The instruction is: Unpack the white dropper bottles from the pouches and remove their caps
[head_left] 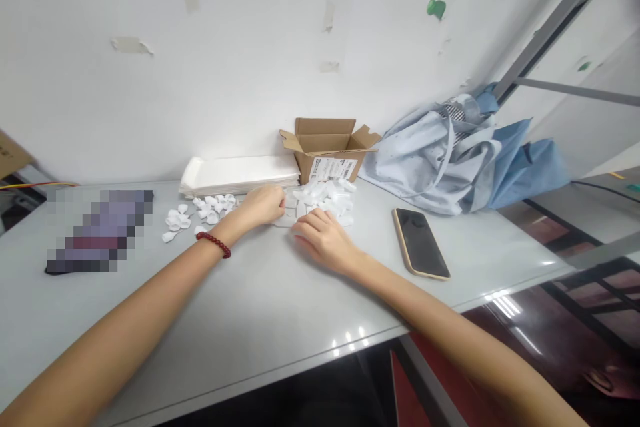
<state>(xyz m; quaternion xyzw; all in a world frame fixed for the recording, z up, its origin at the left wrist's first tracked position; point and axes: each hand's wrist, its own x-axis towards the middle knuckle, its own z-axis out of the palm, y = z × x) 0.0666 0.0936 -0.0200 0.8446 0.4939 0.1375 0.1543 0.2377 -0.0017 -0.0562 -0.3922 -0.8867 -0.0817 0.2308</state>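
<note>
My left hand (pixel 263 205), with a dark red bead bracelet (pixel 214 244) at the wrist, is closed at the near edge of a pile of clear plastic pieces (pixel 325 197). What its fingers grip is hidden. My right hand (pixel 324 237) rests just to the right, fingers bent together and pointing left at the pile's near side; its fingertips and thumb are partly hidden. A flat clear piece (pixel 286 219) lies between the two hands. Left of my left wrist are several small white pieces (pixel 214 207), loosely scattered on the grey table (pixel 240 320).
Behind the hands stand an open cardboard box (pixel 327 163) and a stack of long white sheets or sleeves (pixel 240 173). A phone (pixel 423 243) lies to the right, below a heap of blue cloth (pixel 435 153). A pixelated object (pixel 103 227) is at the left.
</note>
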